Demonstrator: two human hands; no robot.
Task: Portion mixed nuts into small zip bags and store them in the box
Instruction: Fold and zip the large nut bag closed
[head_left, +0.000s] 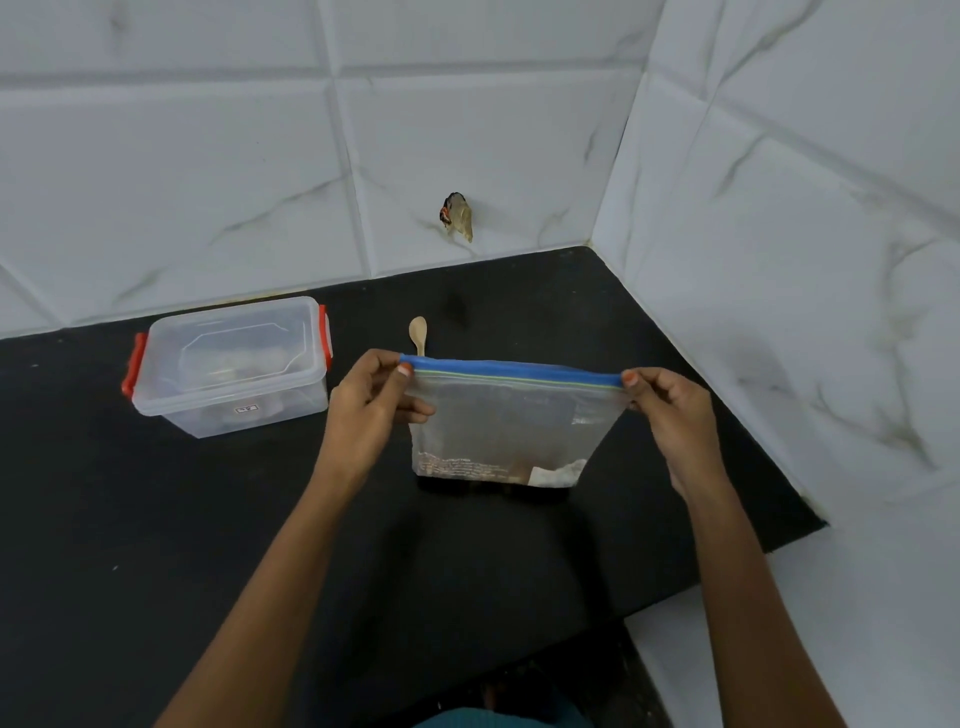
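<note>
1 zip bag (509, 421), my L hand (371, 400) & R hand (670, 410) pinching its top corners, 1 lidded box (231, 364), 1 spoon (418, 330) half hidden behind bag, contents blurry

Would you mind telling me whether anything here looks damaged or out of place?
A dark, ragged clump sticks out of the tiled wall above the wooden spoon, like a damaged spot; I cannot tell what it is. Nothing looks spilled.
</note>
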